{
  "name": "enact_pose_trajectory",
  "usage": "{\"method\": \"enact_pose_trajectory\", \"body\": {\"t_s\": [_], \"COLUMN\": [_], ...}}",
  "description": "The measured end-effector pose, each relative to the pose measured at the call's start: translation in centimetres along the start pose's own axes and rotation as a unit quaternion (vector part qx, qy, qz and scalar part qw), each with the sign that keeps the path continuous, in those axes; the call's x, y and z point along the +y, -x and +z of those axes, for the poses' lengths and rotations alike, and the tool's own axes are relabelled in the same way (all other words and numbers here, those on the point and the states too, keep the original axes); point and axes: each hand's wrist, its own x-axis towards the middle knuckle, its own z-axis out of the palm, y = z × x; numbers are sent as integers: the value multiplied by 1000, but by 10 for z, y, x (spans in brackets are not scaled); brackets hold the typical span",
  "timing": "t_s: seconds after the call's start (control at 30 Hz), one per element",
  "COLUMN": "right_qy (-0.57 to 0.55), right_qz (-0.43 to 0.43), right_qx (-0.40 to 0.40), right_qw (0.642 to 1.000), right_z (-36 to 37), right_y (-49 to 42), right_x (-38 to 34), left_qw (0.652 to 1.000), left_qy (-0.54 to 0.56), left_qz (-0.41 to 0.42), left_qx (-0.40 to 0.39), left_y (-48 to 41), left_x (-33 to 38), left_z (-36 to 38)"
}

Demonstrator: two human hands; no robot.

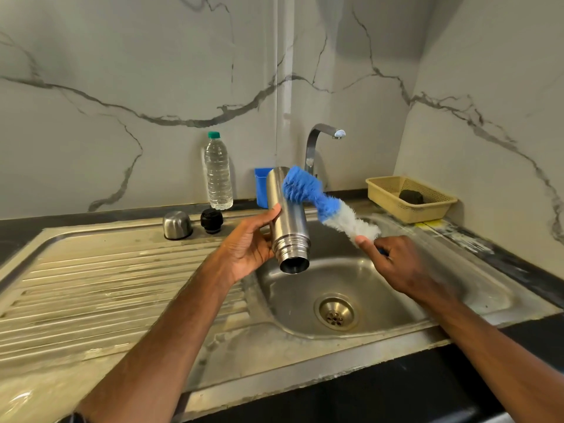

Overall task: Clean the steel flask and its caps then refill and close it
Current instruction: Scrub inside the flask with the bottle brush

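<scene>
My left hand (248, 245) grips the steel flask (287, 218) above the sink bowl (381, 288), tilted with its open threaded mouth towards me and down. My right hand (393, 261) holds the handle of a blue and white bottle brush (320, 203). The blue bristles press against the flask's outer side near its base. The steel outer cap (177, 225) and the black inner cap (211, 220) stand on the drainboard's back edge, to the left of the flask.
A clear plastic water bottle (218, 174) with a green cap stands behind the caps. A blue cup (261, 187) is behind the flask. The tap (322, 141) is off. A beige basket (410, 198) with a dark scrubber sits at the right. The ribbed drainboard (106, 285) lies left.
</scene>
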Motion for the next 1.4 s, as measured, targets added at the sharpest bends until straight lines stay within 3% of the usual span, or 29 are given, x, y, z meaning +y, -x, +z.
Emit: {"method": "enact_pose_trajectory", "body": {"t_s": [0.37, 0.6, 0.73, 1.0, 1.4], "right_qy": [2, -6, 23, 31, 6], "right_qz": [39, 49, 5, 39, 59], "right_qx": [10, 21, -7, 18, 23], "right_qw": [999, 999, 1000, 999, 998], "right_z": [2, 0, 3, 4, 1], "right_y": [-2, -4, -1, -5, -4], "right_x": [2, 0, 2, 8, 6], "left_qw": [999, 999, 999, 998, 999], "left_qy": [-12, -40, -41, -65, 15], "left_qz": [-1, -2, -14, -20, -34], "left_qx": [-33, -25, -24, -17, -16], "left_y": [0, 2, 0, 1, 1], "left_x": [-3, -7, -10, -11, -7], "left_z": [-1, 2, 2, 6, 3]}}
